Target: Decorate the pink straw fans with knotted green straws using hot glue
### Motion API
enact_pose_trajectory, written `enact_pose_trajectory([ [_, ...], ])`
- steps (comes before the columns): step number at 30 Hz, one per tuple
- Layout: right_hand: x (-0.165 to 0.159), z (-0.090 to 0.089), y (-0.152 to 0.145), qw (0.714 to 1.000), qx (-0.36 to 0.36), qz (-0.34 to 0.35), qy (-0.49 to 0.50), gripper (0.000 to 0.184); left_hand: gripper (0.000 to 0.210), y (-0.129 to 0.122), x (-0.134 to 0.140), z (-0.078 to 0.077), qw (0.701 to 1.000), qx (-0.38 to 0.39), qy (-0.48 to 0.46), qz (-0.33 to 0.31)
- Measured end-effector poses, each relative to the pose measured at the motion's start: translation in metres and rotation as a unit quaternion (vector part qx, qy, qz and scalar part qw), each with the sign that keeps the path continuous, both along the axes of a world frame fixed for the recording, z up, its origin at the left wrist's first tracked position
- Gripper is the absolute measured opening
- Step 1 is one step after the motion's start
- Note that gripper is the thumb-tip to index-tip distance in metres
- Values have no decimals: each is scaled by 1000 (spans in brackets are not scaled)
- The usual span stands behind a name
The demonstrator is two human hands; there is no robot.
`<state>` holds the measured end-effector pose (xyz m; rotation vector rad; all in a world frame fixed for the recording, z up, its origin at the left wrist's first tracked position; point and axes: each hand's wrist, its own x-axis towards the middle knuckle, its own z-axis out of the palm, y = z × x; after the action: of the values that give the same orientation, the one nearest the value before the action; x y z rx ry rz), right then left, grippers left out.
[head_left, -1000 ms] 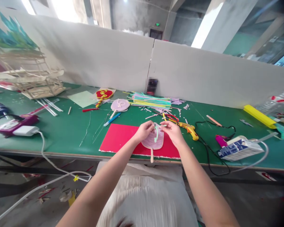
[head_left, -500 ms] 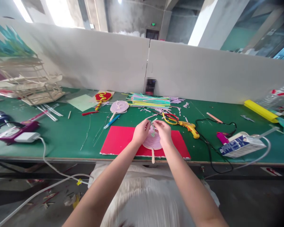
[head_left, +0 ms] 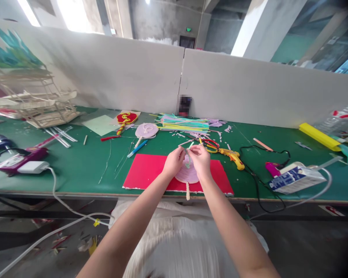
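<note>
On the red board (head_left: 147, 170) lies a round lilac fan (head_left: 187, 175) made of coiled strips, its short cream handle pointing toward me. My left hand (head_left: 175, 159) is closed in a pinch above the fan's upper left part. Close beside it, my right hand (head_left: 200, 157) pinches too, over the upper right part. Between the fingertips runs a thin pale green pipe cleaner (head_left: 188, 164), its lower part curled over the fan's face and one end sticking up past the right fingers. The exact grip of the fingertips is partly hidden.
Behind my hands lie a bundle of coloured pipe cleaners (head_left: 185, 124), red-and-yellow scissors (head_left: 210, 143) and a yellow glue gun (head_left: 233, 157). A second lilac fan (head_left: 146, 130) and a blue pen (head_left: 137, 148) are left. A carton (head_left: 297, 177) and cables stand right; a power strip (head_left: 26, 162) sits left.
My right hand has shifted very slightly, and the upper end of the green pipe cleaner shows a little differently above the fingers. Everything else stays the same.
</note>
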<state>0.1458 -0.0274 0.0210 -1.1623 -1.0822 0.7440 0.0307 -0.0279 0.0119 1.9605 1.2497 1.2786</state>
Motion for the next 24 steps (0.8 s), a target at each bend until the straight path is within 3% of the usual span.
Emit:
enact_pose_trajectory([
  [6,5,2,-5,997,29,18,-70,23,26,7,2,-5,996,-44,-70,-30],
  [10,8,-2,-4,998,11,40,-56,24,26,8,4,-7,994,-59,-82,-39],
  [24,6,-6,-8,1000,-15,13,8,36,24,7,4,-5,996,-55,-66,-34],
])
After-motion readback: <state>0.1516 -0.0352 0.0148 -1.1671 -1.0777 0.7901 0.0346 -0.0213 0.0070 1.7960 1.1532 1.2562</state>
